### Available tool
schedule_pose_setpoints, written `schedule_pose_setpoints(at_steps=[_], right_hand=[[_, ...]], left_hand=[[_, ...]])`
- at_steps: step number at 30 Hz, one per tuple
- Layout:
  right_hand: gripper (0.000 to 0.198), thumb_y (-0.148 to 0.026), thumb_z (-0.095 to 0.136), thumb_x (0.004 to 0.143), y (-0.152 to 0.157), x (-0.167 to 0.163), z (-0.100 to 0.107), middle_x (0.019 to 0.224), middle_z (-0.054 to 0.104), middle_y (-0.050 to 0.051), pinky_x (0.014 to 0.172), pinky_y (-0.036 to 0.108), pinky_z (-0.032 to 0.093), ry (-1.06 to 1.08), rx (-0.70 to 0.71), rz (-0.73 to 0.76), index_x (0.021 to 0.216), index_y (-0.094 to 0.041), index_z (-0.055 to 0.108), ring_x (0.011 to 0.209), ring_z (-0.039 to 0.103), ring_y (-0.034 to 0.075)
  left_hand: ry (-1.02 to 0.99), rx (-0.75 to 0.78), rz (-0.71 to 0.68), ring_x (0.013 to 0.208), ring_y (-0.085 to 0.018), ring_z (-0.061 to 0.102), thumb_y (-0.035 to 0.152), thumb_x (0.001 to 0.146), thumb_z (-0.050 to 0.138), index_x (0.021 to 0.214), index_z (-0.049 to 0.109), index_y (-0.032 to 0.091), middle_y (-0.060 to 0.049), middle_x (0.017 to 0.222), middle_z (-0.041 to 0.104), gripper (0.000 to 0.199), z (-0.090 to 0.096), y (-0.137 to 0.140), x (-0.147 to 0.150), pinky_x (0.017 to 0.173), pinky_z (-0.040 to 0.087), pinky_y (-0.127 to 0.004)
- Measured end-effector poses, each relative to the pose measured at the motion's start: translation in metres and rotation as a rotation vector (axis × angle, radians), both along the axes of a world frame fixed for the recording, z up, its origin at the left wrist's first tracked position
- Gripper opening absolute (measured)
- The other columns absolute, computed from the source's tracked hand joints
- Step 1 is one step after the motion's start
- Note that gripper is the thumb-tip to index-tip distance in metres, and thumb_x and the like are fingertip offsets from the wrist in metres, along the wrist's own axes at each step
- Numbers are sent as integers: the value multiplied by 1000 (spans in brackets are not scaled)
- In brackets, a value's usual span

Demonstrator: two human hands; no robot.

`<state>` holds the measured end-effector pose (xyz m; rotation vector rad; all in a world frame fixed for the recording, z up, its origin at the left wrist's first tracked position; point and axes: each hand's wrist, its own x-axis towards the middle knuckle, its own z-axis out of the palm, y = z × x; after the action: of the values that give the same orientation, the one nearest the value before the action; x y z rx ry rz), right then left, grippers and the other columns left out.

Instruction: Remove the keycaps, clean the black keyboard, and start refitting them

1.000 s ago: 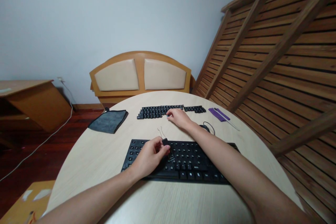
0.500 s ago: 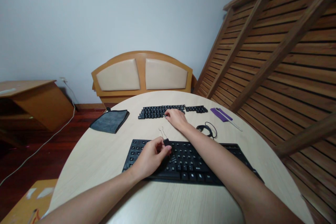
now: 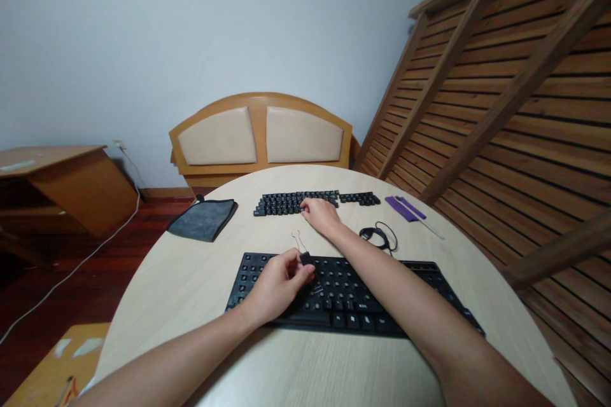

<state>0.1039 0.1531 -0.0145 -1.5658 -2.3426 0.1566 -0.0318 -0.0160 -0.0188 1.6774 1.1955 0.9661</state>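
Note:
My left hand pinches a wire keycap puller by its black middle, with thin wire ends sticking out on both sides. Below it lies a black keyboard, many of whose keys are off, showing bare switch posts; keycaps remain along its near side. My right hand reaches across the keyboard to the loose black keycaps, laid in rows farther back. Its fingertips are closed on a keycap at the front row, mostly hidden by the fingers. A smaller group of keycaps lies to the right.
On the round table, a folded grey cloth lies at left. A coiled black cable rests right of my right forearm. Farther right are a purple cloth and a thin rod-like tool. A wooden slatted panel leans beyond.
The view has shifted slightly, so everything sits a little farther right. Both hands stay in nearly the same places, the left still gripping the keycap puller.

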Motion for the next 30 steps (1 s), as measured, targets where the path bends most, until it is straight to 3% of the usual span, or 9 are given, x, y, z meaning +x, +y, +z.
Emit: schedule_pose_setpoints(at_steps=[9,14,17,19,22,25,30], right_hand=[[44,-25,69,82,-20,17,24,112,73,6,86,31,47,12,-52,71,125,-21,60,106,65,24],[43,-32,73,80,-67,55,42,122,69,9,97,35,46,1,-120,219,121,-20,65,115,62,26],[56,-46,75,79,-102,82,47,129,65,11,103,39,45,18,-277,430,128,-20,63,123,58,28],[82,-58,79,69,-123,96,46,138,59,12,107,42,43,16,-357,523,138,-22,56,129,53,31],[111,-64,82,60,-145,106,37,157,37,16,117,51,29,-18,-396,501,152,-21,38,144,33,37],[115,-66,79,64,-154,105,24,162,24,17,121,57,17,9,-380,467,156,-20,28,149,20,39],[110,-66,75,68,-152,96,12,162,25,17,120,58,16,78,-309,486,156,-20,29,149,20,37]], left_hand=[[22,11,-2,71,-18,58,38,94,57,81,59,18,-2,75,65,25,0,0,0,67,43,-29],[31,26,-12,70,-17,57,38,94,57,81,59,17,-2,74,63,25,0,0,-1,65,42,-28],[23,25,-14,70,-17,58,39,94,57,81,60,17,-2,74,64,26,1,1,0,66,43,-28],[22,24,-18,70,-17,58,40,93,57,80,60,17,-2,74,64,26,2,1,0,66,43,-28],[29,29,-21,70,-18,58,41,93,58,81,61,17,-2,74,64,26,3,1,0,67,44,-29],[20,32,-31,70,-17,58,41,93,58,80,61,18,-2,73,64,27,5,1,-1,68,45,-29],[3,19,-84,73,-18,61,41,94,56,79,62,18,-3,74,67,28,14,0,-6,71,46,-29]])
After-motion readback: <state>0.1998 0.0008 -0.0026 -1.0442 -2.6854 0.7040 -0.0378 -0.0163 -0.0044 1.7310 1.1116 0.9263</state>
